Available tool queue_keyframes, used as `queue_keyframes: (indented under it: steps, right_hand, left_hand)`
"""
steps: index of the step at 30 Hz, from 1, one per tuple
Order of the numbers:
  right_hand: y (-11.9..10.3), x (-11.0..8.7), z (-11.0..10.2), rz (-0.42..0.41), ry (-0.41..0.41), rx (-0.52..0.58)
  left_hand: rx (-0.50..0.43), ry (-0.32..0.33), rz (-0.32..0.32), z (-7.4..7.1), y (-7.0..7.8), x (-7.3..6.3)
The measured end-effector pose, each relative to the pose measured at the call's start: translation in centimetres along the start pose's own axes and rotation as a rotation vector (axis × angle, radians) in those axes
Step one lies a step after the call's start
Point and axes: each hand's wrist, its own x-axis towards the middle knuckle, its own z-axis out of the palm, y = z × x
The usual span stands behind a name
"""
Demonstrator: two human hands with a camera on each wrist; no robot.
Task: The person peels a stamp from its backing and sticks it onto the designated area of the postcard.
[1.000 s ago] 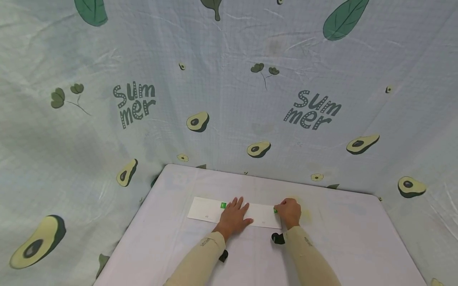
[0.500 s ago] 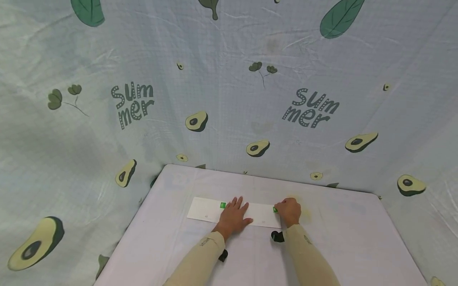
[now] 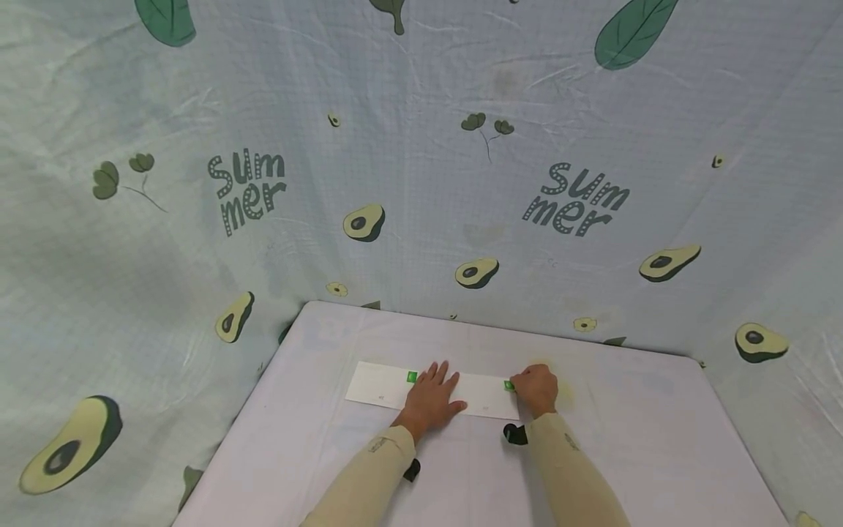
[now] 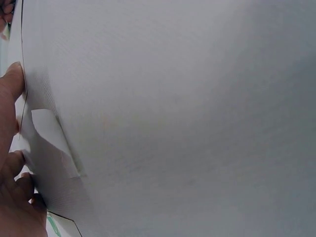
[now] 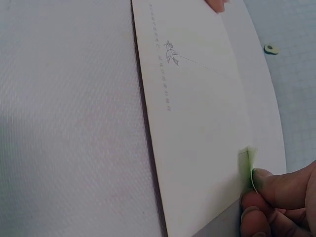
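In the head view a long white paper strip lies across the table. My left hand rests on its middle, fingers spread and pressing it down. At the strip's right end my right hand pinches the edge of a small green sticker between thumb and fingers. The right wrist view shows this sticker partly raised, its near side bent up, with faint print and a small line drawing farther along the strip. A second green square lies flat just left of my left hand.
The strip lies on a white-covered table, with a patterned curtain behind and at the sides. A small curled white flap shows beside my left hand in the left wrist view. Black wrist pieces sit by both cuffs.
My right hand has shifted slightly to the right, and more of the green sticker shows beside its fingertips. The left hand and the strip stay in place.
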Motion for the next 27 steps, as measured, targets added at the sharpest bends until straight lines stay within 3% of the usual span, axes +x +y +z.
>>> queue_keyframes:
  steps: [9, 27]
  right_hand:
    - [0.08, 0.06, -0.21, 0.013, -0.027, -0.005]
    - [0.34, 0.11, 0.14, 0.01, -0.028, -0.003]
  left_hand:
    - [0.006, -0.003, 0.002, -0.32, 0.22, -0.29]
    - [0.011, 0.001, 0.008, 0.38, 0.15, -0.06]
